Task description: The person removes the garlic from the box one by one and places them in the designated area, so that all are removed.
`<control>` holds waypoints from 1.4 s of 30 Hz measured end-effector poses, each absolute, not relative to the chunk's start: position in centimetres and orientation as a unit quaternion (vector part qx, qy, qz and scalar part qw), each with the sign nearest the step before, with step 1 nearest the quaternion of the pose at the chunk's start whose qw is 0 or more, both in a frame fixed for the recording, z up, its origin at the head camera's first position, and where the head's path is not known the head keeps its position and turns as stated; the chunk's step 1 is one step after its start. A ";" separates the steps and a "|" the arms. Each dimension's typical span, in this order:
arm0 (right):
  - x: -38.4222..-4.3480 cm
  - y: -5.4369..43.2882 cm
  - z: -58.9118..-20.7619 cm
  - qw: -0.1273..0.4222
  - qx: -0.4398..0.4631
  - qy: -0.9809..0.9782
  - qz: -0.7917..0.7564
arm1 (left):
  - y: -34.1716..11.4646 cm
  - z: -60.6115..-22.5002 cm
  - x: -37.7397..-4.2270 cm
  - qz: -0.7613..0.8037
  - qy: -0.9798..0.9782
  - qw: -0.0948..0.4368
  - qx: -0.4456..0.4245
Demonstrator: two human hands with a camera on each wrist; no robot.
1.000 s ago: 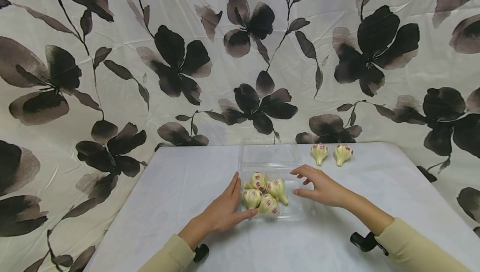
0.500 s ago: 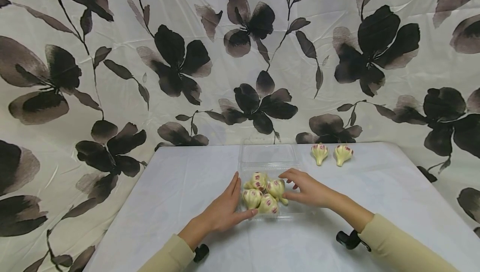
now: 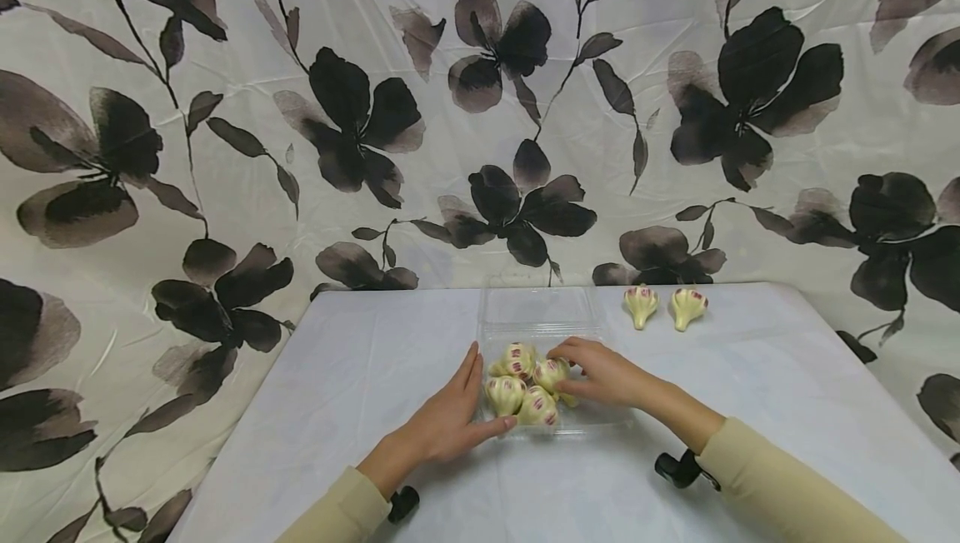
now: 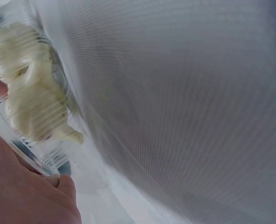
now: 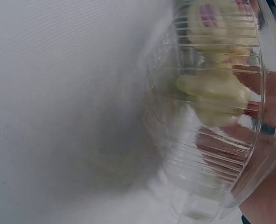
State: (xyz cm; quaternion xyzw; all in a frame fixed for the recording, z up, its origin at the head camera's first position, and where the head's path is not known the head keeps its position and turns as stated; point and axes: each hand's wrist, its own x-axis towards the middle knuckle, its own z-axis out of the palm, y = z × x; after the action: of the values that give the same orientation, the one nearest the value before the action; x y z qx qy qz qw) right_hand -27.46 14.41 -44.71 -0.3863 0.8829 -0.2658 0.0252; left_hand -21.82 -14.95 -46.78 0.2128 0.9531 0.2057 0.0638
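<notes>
A clear plastic clamshell container sits on the table with its lid folded back. Several pale garlic bulbs with purple marks fill its left half. My left hand rests along the container's left side with straight fingers, the thumb at the front rim. Over the container, my right hand holds the rightmost garlic bulb between fingers and thumb. Through the ribbed wall, the right wrist view shows that garlic bulb with fingers around it. The left wrist view shows other garlic bulbs through the plastic.
Two more garlic bulbs stand at the back right of the white-covered table, near its far edge. A flower-printed curtain hangs right behind. Black wrist cameras sit low under both forearms.
My right hand has moved left from beside the garlic bulbs and closed its fingers on the rightmost one. The left hand stays at the container's side.
</notes>
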 end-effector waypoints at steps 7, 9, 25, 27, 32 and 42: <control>-28.0 14.0 -44.6 0.027 -0.391 0.885 -0.253 | -15.0 -46.8 -21.8 0.205 0.954 0.065 0.211; -28.1 14.0 -44.6 0.031 -0.395 0.881 -0.260 | -15.0 -46.8 -21.8 0.203 0.954 0.063 0.211; -29.3 14.0 -44.7 0.064 -0.410 0.864 -0.286 | -15.1 -47.0 -22.0 0.207 0.952 0.059 0.216; -29.3 14.0 -44.7 0.057 -0.414 0.864 -0.282 | -15.1 -47.0 -22.0 0.211 0.952 0.061 0.215; -28.9 14.3 -44.5 0.034 -0.416 0.867 -0.273 | -14.9 -47.0 -22.0 0.214 0.951 0.064 0.213; -28.0 15.8 -44.0 -0.008 -0.391 0.872 -0.294 | -15.0 -46.8 -22.0 0.216 0.951 0.066 0.213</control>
State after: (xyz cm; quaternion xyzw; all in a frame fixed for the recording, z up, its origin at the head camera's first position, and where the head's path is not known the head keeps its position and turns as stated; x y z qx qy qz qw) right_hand -28.04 15.81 -44.03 -0.3912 0.8719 -0.2944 -0.0084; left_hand -21.96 -14.99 -46.85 0.2127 0.9507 0.2156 0.0662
